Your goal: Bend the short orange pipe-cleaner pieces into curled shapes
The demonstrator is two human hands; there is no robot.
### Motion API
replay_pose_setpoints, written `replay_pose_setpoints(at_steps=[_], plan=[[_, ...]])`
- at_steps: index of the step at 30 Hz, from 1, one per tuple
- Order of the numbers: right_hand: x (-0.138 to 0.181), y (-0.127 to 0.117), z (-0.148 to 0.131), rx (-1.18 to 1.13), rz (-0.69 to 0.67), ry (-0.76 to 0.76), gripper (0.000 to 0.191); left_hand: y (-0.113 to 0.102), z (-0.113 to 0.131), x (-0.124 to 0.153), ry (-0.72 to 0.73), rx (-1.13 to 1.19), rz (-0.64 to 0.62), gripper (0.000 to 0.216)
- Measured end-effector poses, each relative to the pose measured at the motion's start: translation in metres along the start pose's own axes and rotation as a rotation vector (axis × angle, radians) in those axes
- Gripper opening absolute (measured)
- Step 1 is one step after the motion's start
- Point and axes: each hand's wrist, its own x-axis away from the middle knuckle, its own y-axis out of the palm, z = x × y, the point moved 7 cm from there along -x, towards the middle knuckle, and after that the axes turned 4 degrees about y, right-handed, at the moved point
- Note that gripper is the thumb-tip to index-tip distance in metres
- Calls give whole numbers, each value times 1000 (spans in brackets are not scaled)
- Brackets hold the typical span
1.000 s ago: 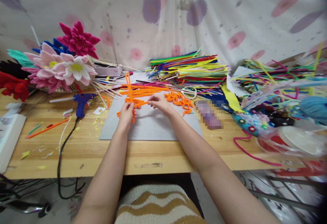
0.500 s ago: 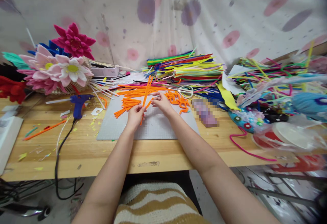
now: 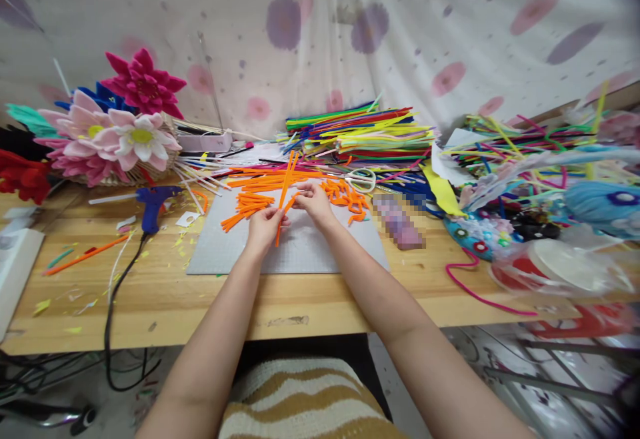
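Orange pipe cleaners (image 3: 287,182) stand up out of my left hand (image 3: 267,228), which pinches them above the grey cutting mat (image 3: 225,259). My right hand (image 3: 316,201) is beside it, its fingertips closed on a short orange end that slants up from the left hand. To the left on the mat lies a pile of short straight orange pieces (image 3: 247,210). Bent, curled orange pieces (image 3: 347,197) lie just right of my right hand. Longer orange pipe cleaners (image 3: 255,179) stretch across the mat's far edge.
A blue glue gun (image 3: 154,207) with a black cord lies left of the mat. Fuzzy flowers (image 3: 140,135) stand at the back left. Bundles of coloured pipe cleaners (image 3: 370,133) fill the back. White-handled scissors (image 3: 364,180) rest behind the curled pieces. A plastic-wrapped tub (image 3: 555,265) sits at right.
My right hand's fingers have come in and closed on the short orange end beside my left hand. The left hand keeps its pinch. The view has shifted slightly.
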Motion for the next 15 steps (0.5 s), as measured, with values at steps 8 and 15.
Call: replay_pose_setpoints(at_steps=[8,15], plan=[[5,19,12,72,-108,-19,26,-4,-5,-4,87,-6,7,15],[2,18,14,134,-140,34,33,-9,-6,-4,70,21,67,18]])
